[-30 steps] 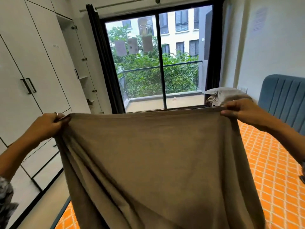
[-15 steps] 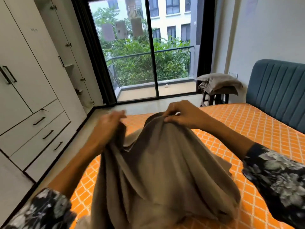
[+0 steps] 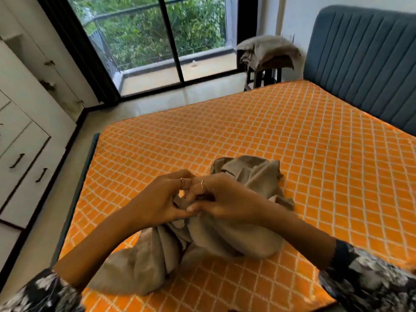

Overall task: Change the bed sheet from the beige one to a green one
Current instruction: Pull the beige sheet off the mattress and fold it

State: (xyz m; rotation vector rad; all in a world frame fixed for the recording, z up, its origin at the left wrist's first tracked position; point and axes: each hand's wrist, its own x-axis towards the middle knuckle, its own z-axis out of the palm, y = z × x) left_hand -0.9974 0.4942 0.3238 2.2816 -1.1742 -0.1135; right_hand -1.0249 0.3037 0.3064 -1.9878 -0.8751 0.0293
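Beige bed sheet (image 3: 202,244), bunched in a heap on the orange-patterned mattress (image 3: 292,143) of the bed, upper folds pinched by left hand (image 3: 157,201) and right hand (image 3: 227,199), fingertips touching; blue headboard (image 3: 364,64) beyond.
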